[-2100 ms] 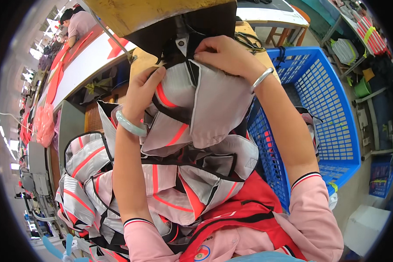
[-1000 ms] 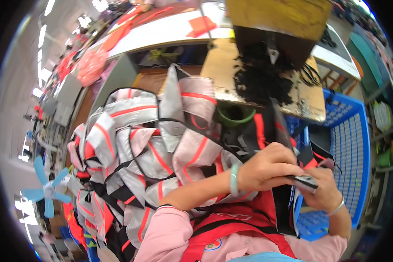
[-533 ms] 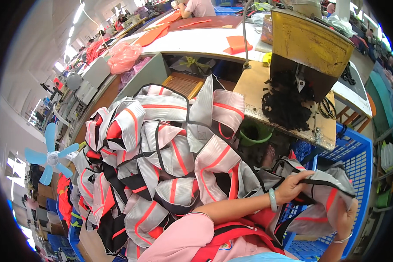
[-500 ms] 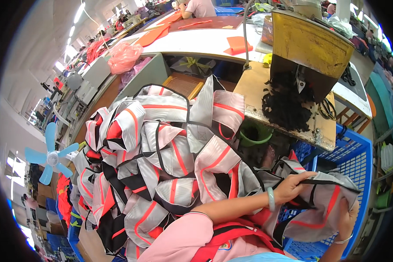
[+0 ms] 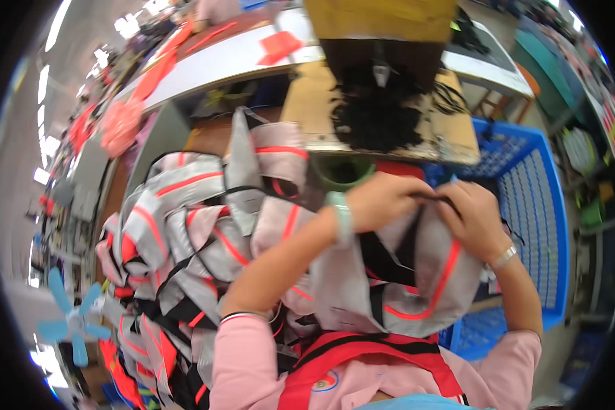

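Note:
A grey fabric piece (image 5: 430,266) with black binding and a bright orange-red stripe hangs in front of my chest, held up at its dark top edge. My left hand (image 5: 383,200), with a pale green bangle at its wrist, is closed on that edge. Close beside it, my right hand (image 5: 473,222) pinches the same edge, fingers bent. Its wrist carries a silvery band. Lower folds of the piece hang over the near rim of a blue plastic basket. To my left is a large heap of similar grey sewn pieces (image 5: 205,232) with orange-red stripes and black straps.
A yellow machine (image 5: 383,19) stands ahead over a wooden board (image 5: 307,102) strewn with black scraps (image 5: 376,116). Below the board sits a green bucket (image 5: 342,172). The blue basket (image 5: 553,225) is on the right. A pink plastic bag (image 5: 121,126) and a blue fan (image 5: 76,316) are leftward.
My view has turned right. Both hands have come up and closer together, now gripping the fabric's edge side by side in front of me; before, they were farther apart over the basket.

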Motion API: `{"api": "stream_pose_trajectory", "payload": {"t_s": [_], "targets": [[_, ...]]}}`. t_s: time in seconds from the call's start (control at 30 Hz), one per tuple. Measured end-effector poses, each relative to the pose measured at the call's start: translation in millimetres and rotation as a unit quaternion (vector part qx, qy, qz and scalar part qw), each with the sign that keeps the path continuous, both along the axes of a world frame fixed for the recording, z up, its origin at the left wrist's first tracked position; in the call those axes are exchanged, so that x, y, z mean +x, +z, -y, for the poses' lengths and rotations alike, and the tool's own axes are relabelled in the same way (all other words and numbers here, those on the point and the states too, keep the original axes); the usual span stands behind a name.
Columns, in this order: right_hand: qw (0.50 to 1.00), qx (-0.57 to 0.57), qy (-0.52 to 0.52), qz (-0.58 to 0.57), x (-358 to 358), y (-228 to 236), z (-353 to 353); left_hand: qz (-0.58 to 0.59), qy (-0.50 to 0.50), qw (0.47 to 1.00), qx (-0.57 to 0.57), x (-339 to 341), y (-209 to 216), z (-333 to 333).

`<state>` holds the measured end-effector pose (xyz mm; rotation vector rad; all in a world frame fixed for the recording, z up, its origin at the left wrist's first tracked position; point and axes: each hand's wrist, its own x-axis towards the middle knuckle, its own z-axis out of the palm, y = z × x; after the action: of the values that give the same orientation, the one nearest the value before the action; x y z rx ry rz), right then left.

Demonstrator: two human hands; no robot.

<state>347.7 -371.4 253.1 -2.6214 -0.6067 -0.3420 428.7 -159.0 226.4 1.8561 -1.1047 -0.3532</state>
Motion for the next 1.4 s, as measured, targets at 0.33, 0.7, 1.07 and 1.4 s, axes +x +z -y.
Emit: {"api": "stream_pose_trajectory", "payload": {"t_s": [0.33,0.7,1.07,1.4], "targets": [[0.981,0.176,0.036,-0.078,87.6,-8.8,-16.9,-0.219,0.115,0.969,-0.007,48.8,7.6,-46.0],[0.893,0.391,0.033,-0.222,151.2,-21.0,-19.1,-0.215,0.189,0.954,0.092,122.8,30.9,-44.8],[0.912,0.332,0.017,-0.241,186.7,-20.0,-16.5,-0.222,0.223,0.945,0.083,153.4,23.8,-42.5],[0.893,0.370,0.011,-0.258,202.9,-24.2,-11.8,-0.237,0.235,0.938,0.091,167.6,29.6,-36.2]]}}
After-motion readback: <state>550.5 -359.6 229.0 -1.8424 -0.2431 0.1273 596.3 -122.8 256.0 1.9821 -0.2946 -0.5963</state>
